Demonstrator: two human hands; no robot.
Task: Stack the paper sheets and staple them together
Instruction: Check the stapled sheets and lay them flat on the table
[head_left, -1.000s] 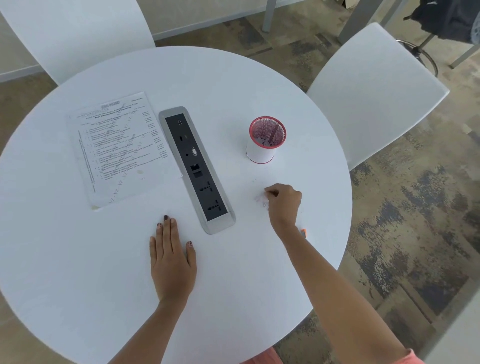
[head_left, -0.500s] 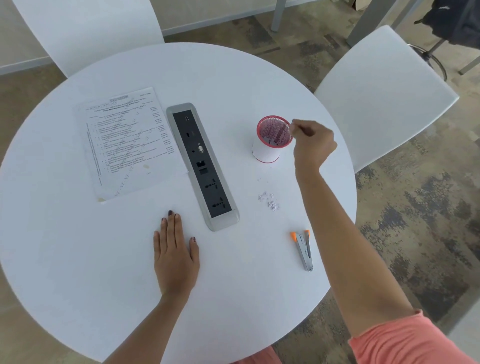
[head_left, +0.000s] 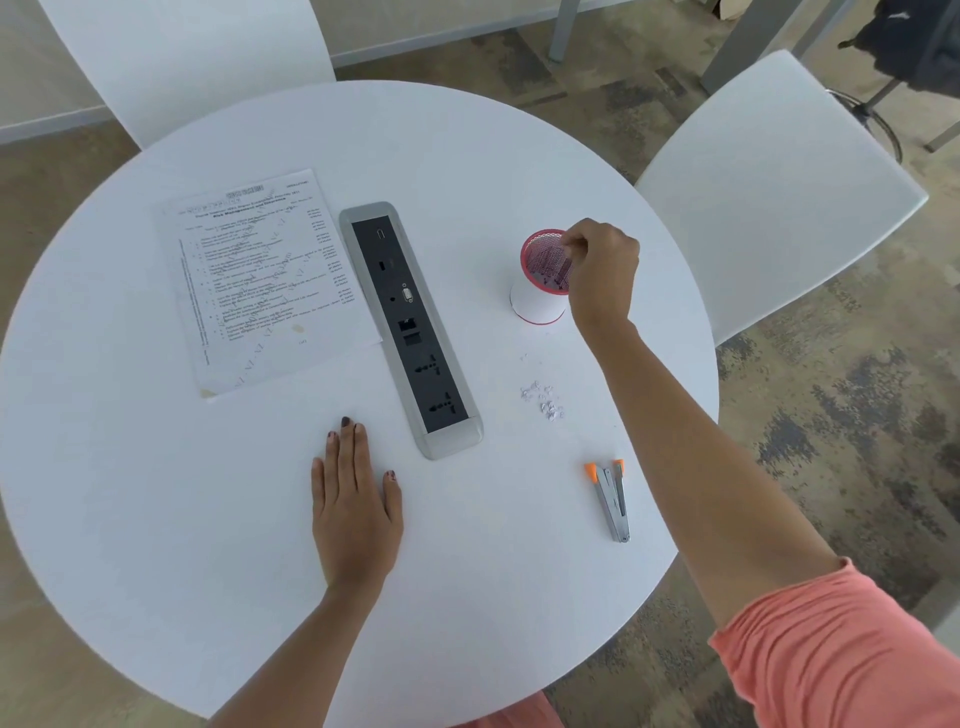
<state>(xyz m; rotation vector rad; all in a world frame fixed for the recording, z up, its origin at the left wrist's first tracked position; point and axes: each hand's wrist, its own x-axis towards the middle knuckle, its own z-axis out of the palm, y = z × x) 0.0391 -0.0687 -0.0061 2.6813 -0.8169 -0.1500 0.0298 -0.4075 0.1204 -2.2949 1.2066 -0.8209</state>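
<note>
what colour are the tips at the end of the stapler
Orange; the rest of the stapler is silver metal. It shows best in the head view.

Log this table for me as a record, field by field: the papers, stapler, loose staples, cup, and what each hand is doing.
paper sheets: flat, left of the socket panel
stapler: lying untouched near the table edge
mesh cup: upright, right of the panel
loose staples: scattered between cup and stapler
left hand: flat on the table, holding nothing
right hand: over the cup rim, fingertips pinched; contents unclear
</note>
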